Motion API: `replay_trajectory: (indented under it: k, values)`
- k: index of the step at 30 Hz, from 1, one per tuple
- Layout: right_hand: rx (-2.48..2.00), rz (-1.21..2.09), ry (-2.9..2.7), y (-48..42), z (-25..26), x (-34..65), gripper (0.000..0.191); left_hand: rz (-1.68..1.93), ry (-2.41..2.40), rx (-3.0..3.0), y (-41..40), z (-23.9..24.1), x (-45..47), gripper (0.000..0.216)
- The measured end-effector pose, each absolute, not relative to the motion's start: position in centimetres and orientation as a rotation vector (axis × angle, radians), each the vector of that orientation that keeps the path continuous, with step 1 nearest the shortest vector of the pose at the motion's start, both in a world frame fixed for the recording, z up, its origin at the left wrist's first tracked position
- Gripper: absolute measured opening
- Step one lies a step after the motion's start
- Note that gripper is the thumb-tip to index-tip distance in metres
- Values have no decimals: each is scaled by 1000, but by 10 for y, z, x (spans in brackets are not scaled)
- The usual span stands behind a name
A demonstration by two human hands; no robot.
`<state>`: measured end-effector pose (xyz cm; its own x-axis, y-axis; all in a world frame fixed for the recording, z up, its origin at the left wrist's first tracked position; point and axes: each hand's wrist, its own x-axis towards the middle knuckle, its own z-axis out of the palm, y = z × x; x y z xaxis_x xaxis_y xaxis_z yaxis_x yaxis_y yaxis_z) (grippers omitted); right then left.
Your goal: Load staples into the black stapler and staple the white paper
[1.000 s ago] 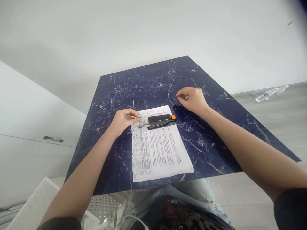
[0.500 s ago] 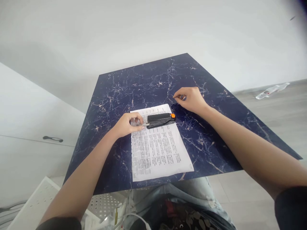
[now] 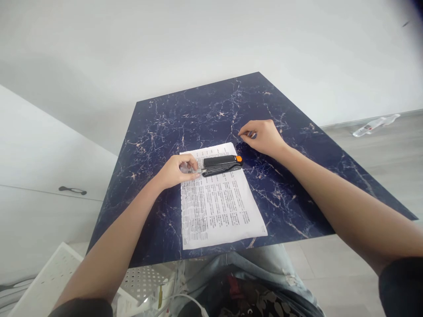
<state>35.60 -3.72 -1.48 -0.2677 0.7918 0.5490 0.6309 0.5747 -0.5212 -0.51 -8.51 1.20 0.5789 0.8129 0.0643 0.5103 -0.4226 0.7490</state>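
Since a second ago, the left hand has been moved from the paper's left edge onto the metal front end of the stapler, where its fingertips are now closed in a narrow pinch. Little has changed in the last half second. The stapler, black with an orange tip at its right end, is laid across the upper part of a printed sheet of paper, which is spread flat on the dark blue marbled worktop. The right hand is rested on the worktop just beyond the sheet's upper right corner, apart from the stapler, with thumb and forefinger drawn together; whether something small is held between them cannot be told. A clear plastic bottle is seen lying on the floor at the far right.
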Motion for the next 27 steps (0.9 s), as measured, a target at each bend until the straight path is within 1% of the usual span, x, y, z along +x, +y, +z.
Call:
replay_trajectory:
  k: [4,7,9,12,14,16,20,23,27]
  values:
    - [-1164,271,-2000,-38,-14,355,18,539,1032,2132,-85,12,-4,16]
    - [-1154,280,-2000,-43,-8,354,15,456,985,2180,-83,16,-11,14]
    - [-1116,331,-1991,-48,-1,351,15,375,942,2174,-79,19,-21,22]
    - [-939,579,-2099,-61,9,341,22,341,930,2102,-73,20,-36,35]
    - [-792,712,-2249,-70,11,329,31,373,954,2080,-71,17,-39,31]
    - [-736,712,-2385,-78,9,314,35,435,959,2111,-72,12,-35,23]
    - [-786,629,-2457,-85,-2,294,16,604,950,2225,-78,4,-10,16]
    - [-774,638,-2458,-84,-5,291,16,692,1005,2283,-83,4,5,14]
    - [-780,616,-2469,-82,-5,291,19,784,1158,2306,-89,6,17,21]
